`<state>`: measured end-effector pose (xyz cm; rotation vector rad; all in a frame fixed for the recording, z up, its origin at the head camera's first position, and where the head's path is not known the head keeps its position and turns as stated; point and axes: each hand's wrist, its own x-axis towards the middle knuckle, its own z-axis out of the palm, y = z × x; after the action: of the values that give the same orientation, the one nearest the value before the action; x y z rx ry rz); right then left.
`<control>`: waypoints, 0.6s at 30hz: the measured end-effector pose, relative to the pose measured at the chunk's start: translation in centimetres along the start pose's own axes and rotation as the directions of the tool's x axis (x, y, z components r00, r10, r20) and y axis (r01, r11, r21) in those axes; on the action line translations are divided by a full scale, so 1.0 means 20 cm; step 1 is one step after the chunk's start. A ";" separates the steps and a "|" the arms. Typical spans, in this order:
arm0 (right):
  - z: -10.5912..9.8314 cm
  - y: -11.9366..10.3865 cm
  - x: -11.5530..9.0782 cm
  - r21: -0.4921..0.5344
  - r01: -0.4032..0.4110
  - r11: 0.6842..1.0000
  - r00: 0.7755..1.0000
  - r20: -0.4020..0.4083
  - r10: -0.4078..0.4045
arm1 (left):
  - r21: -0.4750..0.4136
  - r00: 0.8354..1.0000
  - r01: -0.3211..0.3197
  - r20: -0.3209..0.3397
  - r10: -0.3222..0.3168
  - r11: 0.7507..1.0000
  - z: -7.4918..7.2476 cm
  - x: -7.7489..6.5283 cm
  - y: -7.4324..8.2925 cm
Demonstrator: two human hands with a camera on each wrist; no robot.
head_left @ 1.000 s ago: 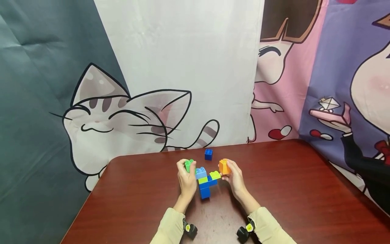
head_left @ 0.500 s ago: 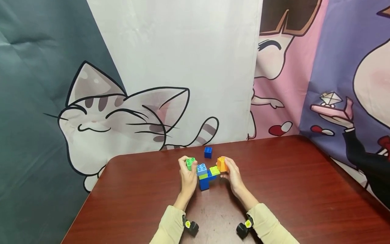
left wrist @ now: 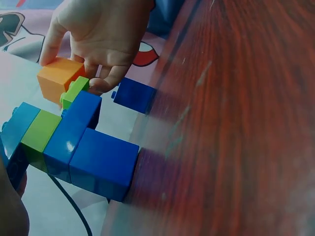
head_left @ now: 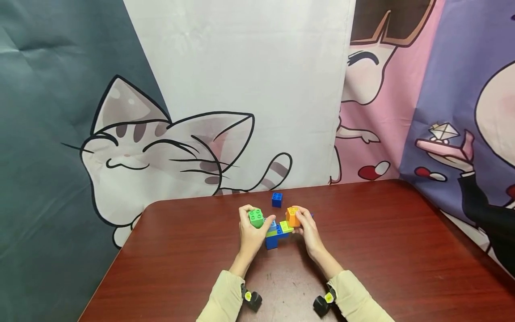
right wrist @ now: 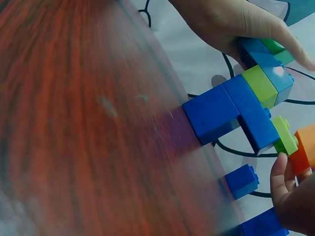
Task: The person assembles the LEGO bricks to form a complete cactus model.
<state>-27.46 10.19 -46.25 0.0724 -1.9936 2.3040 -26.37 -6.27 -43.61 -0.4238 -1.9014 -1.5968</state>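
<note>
A toy brick build stands on the table, with a blue base brick (head_left: pixel 271 242), a longer blue brick (left wrist: pixel 74 132), a lime brick (right wrist: pixel 260 85) and a light-blue brick (right wrist: pixel 269 64) stacked upward. A green brick (head_left: pixel 255 217) sits at its upper left. My left hand (head_left: pixel 252 237) grips this left side, fingers behind the green brick and thumb across the light-blue one. My right hand (head_left: pixel 310 235) pinches an orange brick (head_left: pixel 293 216) right at a thin lime brick (head_left: pixel 286 226) on the build's right end. The right fingertips touch beside that thin brick.
A loose blue brick (head_left: pixel 276 200) lies near the table's back edge. Another blue brick (right wrist: pixel 263 224) shows partly behind my right hand. The reddish-brown table (head_left: pixel 169 259) ends against a printed cartoon cloth (head_left: pixel 257 67).
My right hand has brought the orange brick left onto the thin lime brick. The build has shifted slightly back, and my left thumb has moved right across the light-blue brick.
</note>
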 end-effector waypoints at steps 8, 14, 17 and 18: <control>0.00 -0.01 -0.02 -0.049 0.021 0.999 1.000 -0.008 -0.021 | 0.054 0.998 -0.015 -0.065 0.019 0.998 0.01 0.00 0.05; 0.02 -0.01 -0.03 -0.074 0.056 0.996 0.998 -0.001 -0.057 | 0.126 0.979 -0.074 -0.181 0.096 0.989 0.05 -0.01 -0.08; 0.02 -0.01 -0.03 -0.091 0.072 0.993 0.997 -0.003 -0.073 | 0.140 0.974 -0.066 -0.207 0.094 0.988 0.06 -0.02 -0.15; 0.02 -0.01 -0.03 -0.093 0.075 0.993 0.997 -0.007 -0.076 | 0.143 0.973 -0.069 -0.209 0.098 0.987 0.07 -0.02 -0.16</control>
<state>-26.85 9.75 -46.08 0.1261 -2.0530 2.1590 -28.30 -5.64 -46.35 -0.2586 -1.7886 -1.3899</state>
